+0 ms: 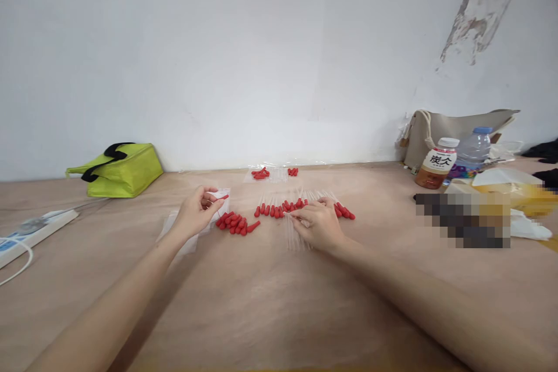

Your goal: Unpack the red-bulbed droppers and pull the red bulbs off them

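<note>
My left hand [197, 212] is raised a little over the table, its fingers pinched on a small red rubber bulb [223, 198] in front of a clear plastic bag [221, 202]. Just right of it lies a pile of several loose red bulbs [236, 224]. My right hand [317, 222] rests on the table with its fingers curled on a thin clear tube [293, 216], above a few more clear tubes [297, 237]. Behind that hand runs a row of clear droppers with red bulbs [300, 207].
Two clear bags with red bulbs [270, 174] lie near the wall. A lime-green bag [122, 169] and a white power strip [37, 228] are at the left. At the right stand a tea bottle [436, 163], a water bottle [474, 149], a beige bag [453, 128] and loose wrappers.
</note>
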Action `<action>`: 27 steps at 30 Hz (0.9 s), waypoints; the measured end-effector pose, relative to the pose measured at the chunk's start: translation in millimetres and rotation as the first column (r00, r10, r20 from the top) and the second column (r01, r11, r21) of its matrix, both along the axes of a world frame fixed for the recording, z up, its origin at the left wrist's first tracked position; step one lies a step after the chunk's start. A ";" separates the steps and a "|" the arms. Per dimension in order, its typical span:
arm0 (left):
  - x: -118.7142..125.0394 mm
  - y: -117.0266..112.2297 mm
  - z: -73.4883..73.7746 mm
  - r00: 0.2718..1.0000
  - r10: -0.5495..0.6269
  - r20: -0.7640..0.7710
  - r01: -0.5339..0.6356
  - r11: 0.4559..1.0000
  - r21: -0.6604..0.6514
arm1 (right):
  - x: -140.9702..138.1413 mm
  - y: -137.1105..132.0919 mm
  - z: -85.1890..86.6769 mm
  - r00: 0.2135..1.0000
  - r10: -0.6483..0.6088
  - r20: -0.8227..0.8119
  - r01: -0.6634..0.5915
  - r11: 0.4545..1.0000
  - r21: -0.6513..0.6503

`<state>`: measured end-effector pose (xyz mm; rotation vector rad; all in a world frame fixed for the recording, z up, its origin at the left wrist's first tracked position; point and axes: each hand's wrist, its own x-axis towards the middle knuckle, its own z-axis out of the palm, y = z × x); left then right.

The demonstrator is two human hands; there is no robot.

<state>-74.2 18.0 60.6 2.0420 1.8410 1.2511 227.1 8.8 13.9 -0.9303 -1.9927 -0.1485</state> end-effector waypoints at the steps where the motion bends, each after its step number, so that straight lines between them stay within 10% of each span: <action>1: 0.6 5.3 -1.4 1.000 -0.009 -0.022 0.009 0.999 -0.032 | -5.7 0.7 -0.8 0.999 -0.009 0.053 0.007 0.999 0.039; 8: 4.2 24.3 -14.5 0.993 -0.067 -0.102 0.051 0.987 -0.150 | -25.4 -2.5 -12.0 0.940 -0.086 0.330 0.035 0.987 0.158; 19: 4.2 17.1 -10.5 0.979 -0.191 0.069 0.202 0.891 -0.407 | -27.3 -9.5 -11.0 0.958 0.025 0.285 0.004 0.995 -0.101; 27: -4.8 22.3 -9.1 0.993 -0.114 0.007 0.110 0.936 -0.335 | -26.1 -8.4 -11.8 0.936 0.024 0.351 0.014 0.994 -0.104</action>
